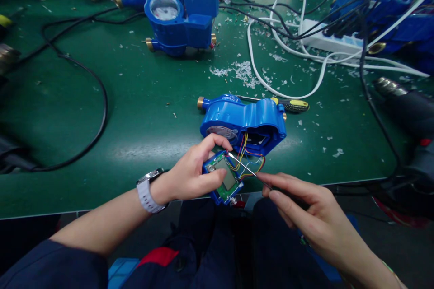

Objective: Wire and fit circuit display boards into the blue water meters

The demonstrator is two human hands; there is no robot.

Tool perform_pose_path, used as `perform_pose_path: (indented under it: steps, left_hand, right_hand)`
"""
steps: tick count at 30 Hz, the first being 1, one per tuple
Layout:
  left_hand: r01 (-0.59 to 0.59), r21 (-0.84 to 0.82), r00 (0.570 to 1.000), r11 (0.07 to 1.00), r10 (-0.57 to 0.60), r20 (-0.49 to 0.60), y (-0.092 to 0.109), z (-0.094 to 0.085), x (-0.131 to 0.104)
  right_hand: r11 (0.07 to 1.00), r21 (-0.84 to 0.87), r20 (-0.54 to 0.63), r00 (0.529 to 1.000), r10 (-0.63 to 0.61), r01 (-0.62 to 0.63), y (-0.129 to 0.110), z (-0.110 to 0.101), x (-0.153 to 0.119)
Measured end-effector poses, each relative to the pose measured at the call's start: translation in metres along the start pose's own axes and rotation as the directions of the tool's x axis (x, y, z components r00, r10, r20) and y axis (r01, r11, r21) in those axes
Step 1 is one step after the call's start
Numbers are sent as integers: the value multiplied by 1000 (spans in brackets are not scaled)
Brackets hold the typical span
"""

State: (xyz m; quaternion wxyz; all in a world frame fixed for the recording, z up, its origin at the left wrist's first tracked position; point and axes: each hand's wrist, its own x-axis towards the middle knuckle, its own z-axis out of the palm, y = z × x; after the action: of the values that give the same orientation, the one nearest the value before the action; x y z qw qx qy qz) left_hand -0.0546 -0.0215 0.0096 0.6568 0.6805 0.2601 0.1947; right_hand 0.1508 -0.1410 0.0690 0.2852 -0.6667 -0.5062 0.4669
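My left hand (198,169) grips a green circuit board (225,178) with a grey display, set in a blue frame, at the table's front edge. In my right hand (301,207) is a thin metal screwdriver (249,169), its handle mostly hidden by the fingers. The tip reaches the board's upper edge, close to my left index finger. Thin coloured wires (244,146) run from the board into the open housing of a blue water meter (242,117), which lies tilted just beyond it.
A yellow-and-black screwdriver (296,105) lies behind the meter. Another blue meter (183,16) stands farther back. White scraps (246,73) litter the green table (152,76). A white power strip (328,38) with cables and a power tool (410,104) are at right; a black cable (101,86) loops at left.
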Motion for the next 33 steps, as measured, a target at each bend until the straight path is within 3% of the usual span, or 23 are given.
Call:
perform_pose_path:
  steps: [13,23,28,33]
  left_hand:
    - [-17,-36,1000,999,18,15,-2,0,1]
    - [-44,52,999,998,43,25,0,-4,3]
    - [-86,124,996,988,83,30,3,-4,6]
    - [-99,113,995,989,98,14,4,-1,7]
  right_hand:
    - [996,66,51,997,55,-58,4,-3,0]
    - [996,79,62,998,25,-30,3,-4,1]
    - [990,-56,19,991,-131,132,-7,-5,5]
    - [919,-229,19,946,-324,320,-20,-11,11]
